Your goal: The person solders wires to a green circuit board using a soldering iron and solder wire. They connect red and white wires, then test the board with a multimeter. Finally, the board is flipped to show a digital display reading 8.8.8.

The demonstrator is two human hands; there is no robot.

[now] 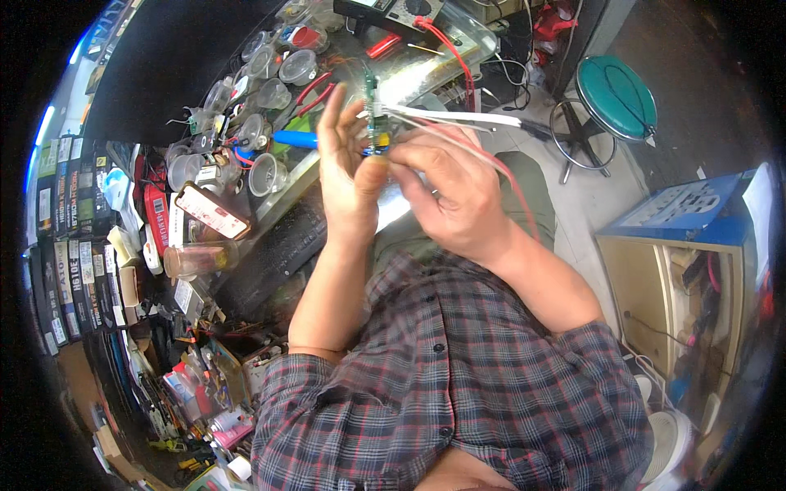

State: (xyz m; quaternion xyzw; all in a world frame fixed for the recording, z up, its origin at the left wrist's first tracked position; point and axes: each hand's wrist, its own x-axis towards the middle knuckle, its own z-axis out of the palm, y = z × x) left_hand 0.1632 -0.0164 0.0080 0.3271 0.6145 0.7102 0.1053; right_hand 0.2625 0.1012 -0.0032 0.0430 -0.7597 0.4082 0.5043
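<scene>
Near the middle of the view, my left hand (347, 184) holds a narrow green circuit board (371, 102) upright, seen edge-on, with the thumb at its lower end. My right hand (463, 192) is closed in a pinch beside that lower end; what lies between its fingertips is hidden. From beside the board a white cable (471, 118) runs off to the right, and a red wire (514, 182) passes over my right hand. A blue handle (295, 139) shows behind my left hand, with a yellow part visible near the board.
Several clear plastic cups (298, 67) stand on the cluttered bench at left. A lit phone (212, 210) lies closer in. At the back sits a black multimeter (393, 11) beside red leads (446, 42). Stacked boxes (67, 204) line the left; a green stool (614, 94) and cabinet (647, 278) stand right.
</scene>
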